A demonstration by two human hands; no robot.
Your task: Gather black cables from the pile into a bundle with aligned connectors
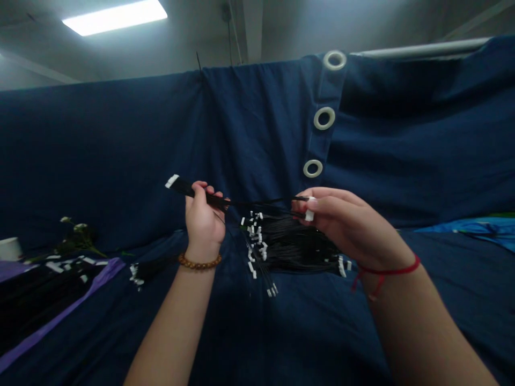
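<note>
My left hand (205,217) is closed round a black wire harness (183,186), whose white connector end sticks out to the left of the fist. The wires stretch across to my right hand (341,217), where thumb and fingers pinch a white connector (309,209) at the other end. Behind and below the hands, a pile of black cables (298,244) with white connectors lies on the blue cloth. A few thin wires with small white tips hang toward the front of that pile.
More black cables (36,292) lie on purple material (60,316) at the left. A small bundle (151,269) rests near my left wrist. White flowers (80,228) and a white roll (10,249) stand behind. A blue curtain (257,134) with rings closes off the back. Bright blue material (478,228) lies right.
</note>
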